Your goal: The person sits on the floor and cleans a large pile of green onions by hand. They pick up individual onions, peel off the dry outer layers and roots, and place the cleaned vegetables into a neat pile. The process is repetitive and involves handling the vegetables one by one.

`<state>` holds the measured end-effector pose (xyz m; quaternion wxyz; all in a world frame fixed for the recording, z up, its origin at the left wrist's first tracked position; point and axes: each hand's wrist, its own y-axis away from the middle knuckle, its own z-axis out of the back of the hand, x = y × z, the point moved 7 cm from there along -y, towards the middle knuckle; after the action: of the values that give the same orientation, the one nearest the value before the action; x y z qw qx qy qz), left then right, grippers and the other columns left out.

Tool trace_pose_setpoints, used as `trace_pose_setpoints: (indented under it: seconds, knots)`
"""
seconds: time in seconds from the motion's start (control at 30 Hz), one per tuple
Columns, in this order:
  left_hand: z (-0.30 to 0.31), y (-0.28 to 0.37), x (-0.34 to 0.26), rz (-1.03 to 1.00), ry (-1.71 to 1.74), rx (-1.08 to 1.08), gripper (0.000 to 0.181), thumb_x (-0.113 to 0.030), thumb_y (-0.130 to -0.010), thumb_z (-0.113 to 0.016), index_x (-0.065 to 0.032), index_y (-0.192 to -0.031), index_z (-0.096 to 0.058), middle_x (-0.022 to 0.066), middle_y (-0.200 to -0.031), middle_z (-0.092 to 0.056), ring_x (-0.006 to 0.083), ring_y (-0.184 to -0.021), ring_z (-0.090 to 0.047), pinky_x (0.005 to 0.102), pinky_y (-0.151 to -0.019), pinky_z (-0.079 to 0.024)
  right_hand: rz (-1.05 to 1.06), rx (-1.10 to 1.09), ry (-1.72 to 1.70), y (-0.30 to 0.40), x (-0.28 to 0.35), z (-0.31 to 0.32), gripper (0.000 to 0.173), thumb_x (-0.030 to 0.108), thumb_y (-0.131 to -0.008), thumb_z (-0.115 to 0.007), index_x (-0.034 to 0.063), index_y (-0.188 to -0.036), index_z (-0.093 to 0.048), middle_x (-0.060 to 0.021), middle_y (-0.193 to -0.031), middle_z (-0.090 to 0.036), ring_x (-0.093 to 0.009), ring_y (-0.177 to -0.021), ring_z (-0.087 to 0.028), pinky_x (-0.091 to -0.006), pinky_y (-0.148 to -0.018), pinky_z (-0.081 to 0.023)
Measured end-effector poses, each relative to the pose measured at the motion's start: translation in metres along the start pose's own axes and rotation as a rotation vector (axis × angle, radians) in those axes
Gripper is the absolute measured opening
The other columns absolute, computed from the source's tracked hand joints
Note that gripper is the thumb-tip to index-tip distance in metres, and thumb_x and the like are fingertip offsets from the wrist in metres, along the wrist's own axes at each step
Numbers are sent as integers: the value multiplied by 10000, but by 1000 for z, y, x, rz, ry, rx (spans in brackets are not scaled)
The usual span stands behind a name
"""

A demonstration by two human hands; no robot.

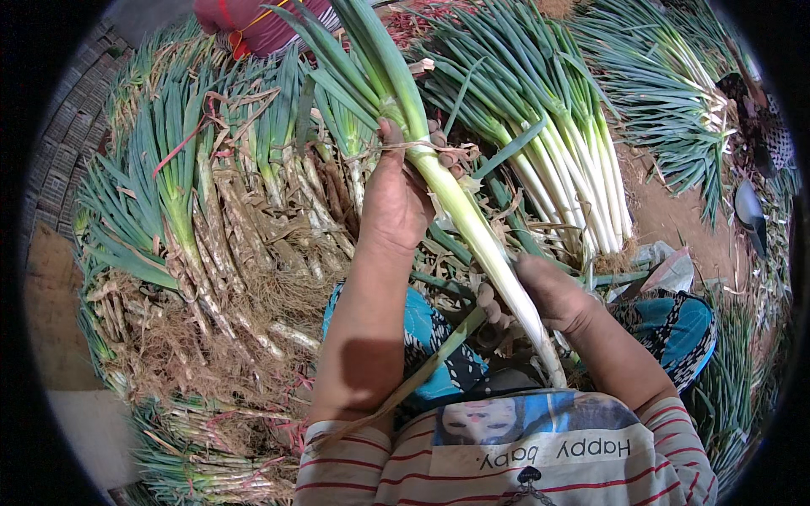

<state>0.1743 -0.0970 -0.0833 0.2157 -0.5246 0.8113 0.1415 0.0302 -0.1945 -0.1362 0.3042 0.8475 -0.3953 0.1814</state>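
Note:
A large spring onion [481,221] slants across the middle, its green leaves up and its white base toward my shirt. My left hand [402,183] grips it just below where the leaves fan out, with a dry strand crossing there. Lower down, my right hand [544,291] reaches behind the white stalk, its fingers curled at the left side. A long, partly withered leaf strip [436,360] runs from those fingertips down over my left forearm. Part of the right hand's hold is hidden by the stalk.
Cleaned spring onions [569,164] lie ahead to the right. Unpeeled ones with brown roots [253,253] pile up at left. Peeled scraps surround my knees. A knife-like blade [748,201] and another green bunch [671,88] are at right; maroon cloth [266,28] is at the top.

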Motion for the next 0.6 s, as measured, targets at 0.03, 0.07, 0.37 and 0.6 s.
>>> trace_pose_setpoints:
  seconds: [0.03, 0.07, 0.37, 0.6]
  knots:
    - [0, 0, 1, -3, -25, -22, 468, -424, -821, -529, 12, -990, -510, 96, -780, -557, 204, -662, -498, 342, -628, -429, -9, -17, 79, -3, -1, 1, 500, 468, -835, -485, 24, -1067, -481, -148, -846, -595, -197, -665, -601, -296, -574, -507]
    - [1, 1, 1, -8, -49, -44, 480, -439, -821, -522, 11, -988, -511, 93, -779, -556, 202, -659, -497, 342, -625, -429, -18, -32, 158, -5, -1, 3, 486, 453, -840, -488, 24, -1066, -480, -141, -831, -597, -195, -645, -602, -280, -559, -507]
    - [-15, 2, 7, 112, -140, 151, 594, -550, -745, -544, -2, -970, -510, 93, -723, -592, 199, -621, -585, 318, -578, -496, -405, 537, 1212, -29, -30, -13, 347, 339, -875, -507, -6, -880, -543, -90, -691, -576, -120, -622, -531, -259, -588, -445]
    - [-11, -2, 1, 32, -326, -2, 622, -443, -751, -619, 34, -1119, -462, 106, -798, -605, 191, -689, -609, 298, -630, -522, -167, -234, 627, -23, -17, 34, 261, 187, -849, -526, -35, -986, -518, -69, -753, -593, -135, -649, -573, -267, -573, -481]
